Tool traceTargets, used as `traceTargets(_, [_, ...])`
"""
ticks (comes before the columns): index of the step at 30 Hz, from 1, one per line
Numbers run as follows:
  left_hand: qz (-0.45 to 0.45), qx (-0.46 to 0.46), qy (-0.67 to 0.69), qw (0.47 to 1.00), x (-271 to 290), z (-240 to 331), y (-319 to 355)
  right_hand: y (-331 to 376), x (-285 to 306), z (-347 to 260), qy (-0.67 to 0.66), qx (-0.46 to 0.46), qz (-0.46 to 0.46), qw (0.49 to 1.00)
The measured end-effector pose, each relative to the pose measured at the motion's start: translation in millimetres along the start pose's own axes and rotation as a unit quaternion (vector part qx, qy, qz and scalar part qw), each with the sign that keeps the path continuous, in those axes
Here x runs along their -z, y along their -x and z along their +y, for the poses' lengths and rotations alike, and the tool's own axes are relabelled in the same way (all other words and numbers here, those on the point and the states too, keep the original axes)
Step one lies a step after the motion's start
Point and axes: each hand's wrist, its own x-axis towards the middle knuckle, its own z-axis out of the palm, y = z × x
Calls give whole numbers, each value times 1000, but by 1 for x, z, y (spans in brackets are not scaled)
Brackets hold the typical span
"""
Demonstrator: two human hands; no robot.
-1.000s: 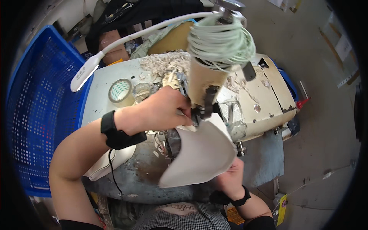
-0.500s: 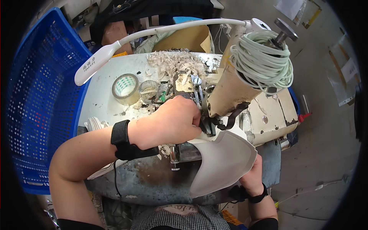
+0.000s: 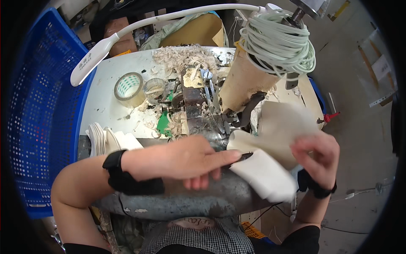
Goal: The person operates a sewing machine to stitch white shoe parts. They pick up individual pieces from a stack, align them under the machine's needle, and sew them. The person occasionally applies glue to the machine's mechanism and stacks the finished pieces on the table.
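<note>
Holds the left arm [image 3: 80, 207] at the lower left, bent sharply at the elbow [image 3: 63, 184], with the left forearm [image 3: 93, 167] slanting across to the right. Carries the left wrist [image 3: 137, 163] nearly straight. Turns the left hand [image 3: 184, 161] knuckles outward, one digit [image 3: 226, 158] straight out to the right, the other fingertips [image 3: 205, 182] curled beneath. Angles the right forearm [image 3: 308, 213] steeply up from the lower right. Points the right hand [image 3: 319, 154] leftward, its fingers [image 3: 302, 146] blurred and partly bent. Holds both hands well apart, roughly level.
</note>
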Motion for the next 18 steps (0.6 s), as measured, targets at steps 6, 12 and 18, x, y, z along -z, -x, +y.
traceTargets(6, [-101, -151, 387, 904, -56, -34, -10, 58, -47, -50, -24, 62, 50, 997])
traceTargets(12, [-157, -162, 296, 928, -20, -73, -13, 102, -103, -29, -64, -27, 126, 990])
traceTargets(18, [-58, -54, 233, 969, -19, -37, -6, 106, -135, -30, -151, -140, 194, 959])
